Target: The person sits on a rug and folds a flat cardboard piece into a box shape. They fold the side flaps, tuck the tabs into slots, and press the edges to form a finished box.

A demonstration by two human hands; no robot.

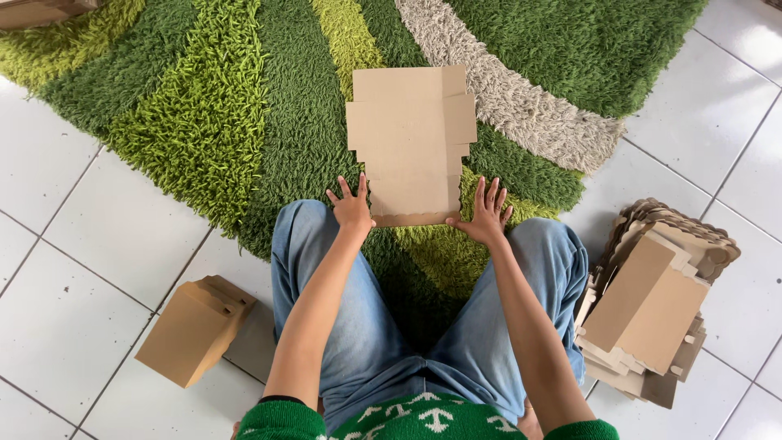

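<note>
A flat, unfolded cardboard box blank point(411, 138) lies on the green shag rug point(212, 122) in front of my knees. My left hand point(352, 205) rests with fingers spread at the blank's near left corner. At the near right corner, my right hand point(485, 213) touches the edge, fingers apart as well. Both thumbs press against the blank's near edge, which is slightly folded up. Neither hand grips it.
A folded-up cardboard box point(194, 328) lies on the white tiled floor point(73, 269) to my left. A stack of flat cardboard blanks point(652, 314) sits on the tiles to my right. Another cardboard piece point(37, 11) shows at the top left corner.
</note>
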